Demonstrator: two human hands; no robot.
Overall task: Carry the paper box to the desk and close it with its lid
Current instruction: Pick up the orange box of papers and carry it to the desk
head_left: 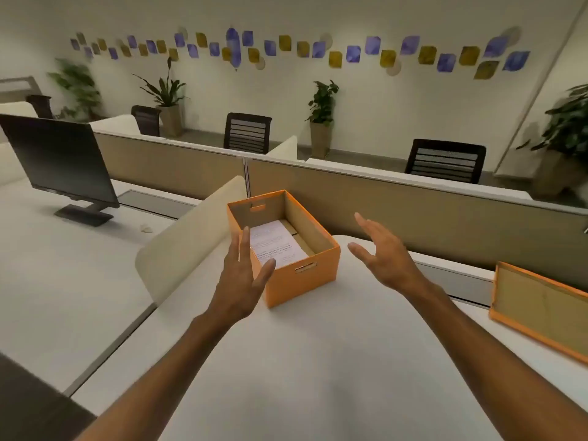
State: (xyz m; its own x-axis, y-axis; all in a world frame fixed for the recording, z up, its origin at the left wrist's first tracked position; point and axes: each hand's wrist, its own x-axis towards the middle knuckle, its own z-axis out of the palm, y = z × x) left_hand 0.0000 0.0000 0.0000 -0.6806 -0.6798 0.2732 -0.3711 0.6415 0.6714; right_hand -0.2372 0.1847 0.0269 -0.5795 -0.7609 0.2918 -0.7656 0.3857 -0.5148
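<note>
One box [302,275], one lid [541,313], two hands, one monitor [60,160].

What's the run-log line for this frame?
orange paper box: on desk, open, papers inside | lid: upside down, desk right edge | left hand: open, at box | right hand: open, apart

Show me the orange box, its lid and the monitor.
orange box [302,278]: head view, front wall by the handle slot.
lid [541,305]: head view, brown inner face.
monitor [60,157]: head view, dark screen.
</note>
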